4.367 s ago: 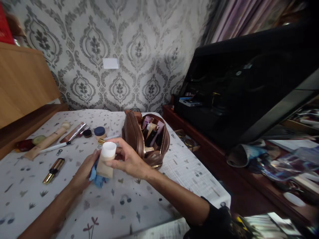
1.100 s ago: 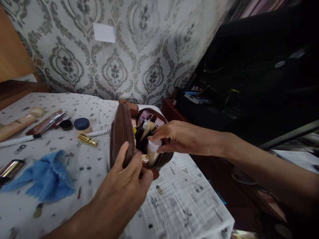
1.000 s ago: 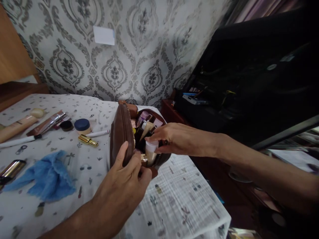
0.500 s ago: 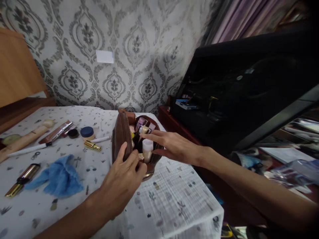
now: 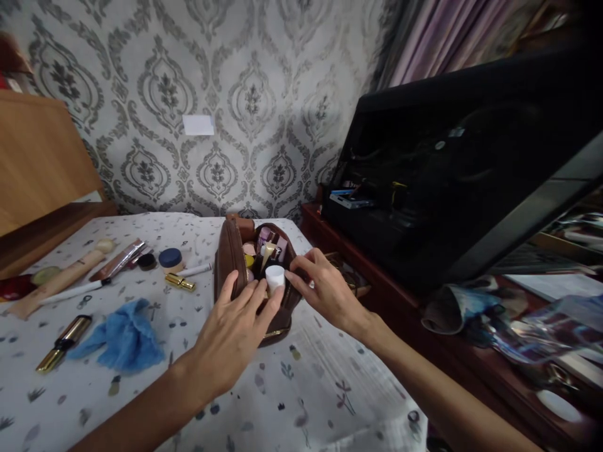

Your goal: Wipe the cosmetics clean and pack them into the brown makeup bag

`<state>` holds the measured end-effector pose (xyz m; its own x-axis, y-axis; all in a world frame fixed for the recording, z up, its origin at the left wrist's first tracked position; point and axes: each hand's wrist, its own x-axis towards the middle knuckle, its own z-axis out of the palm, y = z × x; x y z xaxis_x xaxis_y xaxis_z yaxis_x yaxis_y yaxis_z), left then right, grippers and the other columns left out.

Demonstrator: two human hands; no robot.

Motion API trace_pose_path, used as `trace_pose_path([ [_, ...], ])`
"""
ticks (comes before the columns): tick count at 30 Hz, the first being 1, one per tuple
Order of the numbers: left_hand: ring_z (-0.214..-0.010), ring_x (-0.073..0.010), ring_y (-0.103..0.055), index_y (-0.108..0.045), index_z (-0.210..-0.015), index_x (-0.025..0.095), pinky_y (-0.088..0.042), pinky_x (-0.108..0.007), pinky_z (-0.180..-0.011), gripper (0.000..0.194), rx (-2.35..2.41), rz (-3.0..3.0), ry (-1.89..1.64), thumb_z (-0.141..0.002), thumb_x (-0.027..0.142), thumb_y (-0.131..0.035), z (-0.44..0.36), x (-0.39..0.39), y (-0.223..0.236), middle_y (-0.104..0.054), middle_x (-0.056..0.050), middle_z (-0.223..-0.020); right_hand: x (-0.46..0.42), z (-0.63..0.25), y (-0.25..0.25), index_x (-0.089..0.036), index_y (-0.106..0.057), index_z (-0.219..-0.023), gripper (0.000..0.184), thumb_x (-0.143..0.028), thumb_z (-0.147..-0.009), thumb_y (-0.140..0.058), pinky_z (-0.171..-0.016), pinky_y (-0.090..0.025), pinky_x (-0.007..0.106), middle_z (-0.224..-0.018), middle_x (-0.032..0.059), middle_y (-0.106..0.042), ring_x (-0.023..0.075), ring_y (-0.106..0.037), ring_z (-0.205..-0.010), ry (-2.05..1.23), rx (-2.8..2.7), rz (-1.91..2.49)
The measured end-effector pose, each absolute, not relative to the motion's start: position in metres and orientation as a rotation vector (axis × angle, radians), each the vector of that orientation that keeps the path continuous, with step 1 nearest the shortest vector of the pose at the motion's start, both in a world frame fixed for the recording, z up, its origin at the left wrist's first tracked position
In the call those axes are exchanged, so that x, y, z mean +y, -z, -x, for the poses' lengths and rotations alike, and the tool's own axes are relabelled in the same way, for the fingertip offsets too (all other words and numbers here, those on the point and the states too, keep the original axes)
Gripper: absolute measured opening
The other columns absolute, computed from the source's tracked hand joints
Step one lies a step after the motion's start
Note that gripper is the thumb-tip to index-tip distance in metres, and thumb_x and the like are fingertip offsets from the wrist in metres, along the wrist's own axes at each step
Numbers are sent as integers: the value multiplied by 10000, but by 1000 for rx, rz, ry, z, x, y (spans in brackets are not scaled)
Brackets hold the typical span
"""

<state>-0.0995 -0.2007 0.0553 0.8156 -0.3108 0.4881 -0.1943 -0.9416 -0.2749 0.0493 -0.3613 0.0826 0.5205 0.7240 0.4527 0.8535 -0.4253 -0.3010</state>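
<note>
An unzipped brown makeup bag stands on the patterned cloth, filled with cosmetics. Inside it, a white-capped bottle rises near the front, with a tube and lilac-topped items behind. My left hand lies over the bag's front left, fingers stretched out along its opening and thumb beside the white cap. At the right rim, my right hand has its thumb and curled fingers pinched on the bag's edge. The fingers partly hide the bag's front contents.
Left of the bag lie a blue cloth, a gold-and-black lipstick, a gold tube, a blue-lidded jar, a white pen-like stick and a long beige tube. A large black television stands at the right.
My right hand has drawn back from over the bag's contents to its right rim, its fingers now bent together. My left hand stays at the front, its thumb now against the white-capped bottle.
</note>
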Motion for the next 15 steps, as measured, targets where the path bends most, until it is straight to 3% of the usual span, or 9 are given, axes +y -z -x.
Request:
trace_pose_path([
  [4,-1229,-302,-573,-385,-1431,59,-296,-598,-1128,524,361,2769,794,-917,121,-469,95,-202,-52,-585,-206,-1346,-354,-43,-80,-189,-580,-831,192,-295,-965,-491,-657,-495,323,-874,48,-487,165,-537,-682,392,-1212,2211],
  [11,-1252,-298,-550,-403,-1431,61,-280,-606,-1151,516,359,2773,762,-927,123,-488,94,-202,-49,-604,-178,-1316,-351,-41,-74,-195,-557,-834,78,-205,-901,-517,-657,-478,315,-864,41,-482,161,-531,-682,425,-1220,2134],
  [15,-1354,-326,-460,-533,-1333,104,-310,-605,-1146,393,423,2763,819,-942,145,-520,102,-193,-53,-588,-164,-1365,-356,-42,-70,-186,-587,-897,57,-207,-899,-534,-662,-500,330,-912,57,-495,157,-537,-673,392,-1205,2133],
])
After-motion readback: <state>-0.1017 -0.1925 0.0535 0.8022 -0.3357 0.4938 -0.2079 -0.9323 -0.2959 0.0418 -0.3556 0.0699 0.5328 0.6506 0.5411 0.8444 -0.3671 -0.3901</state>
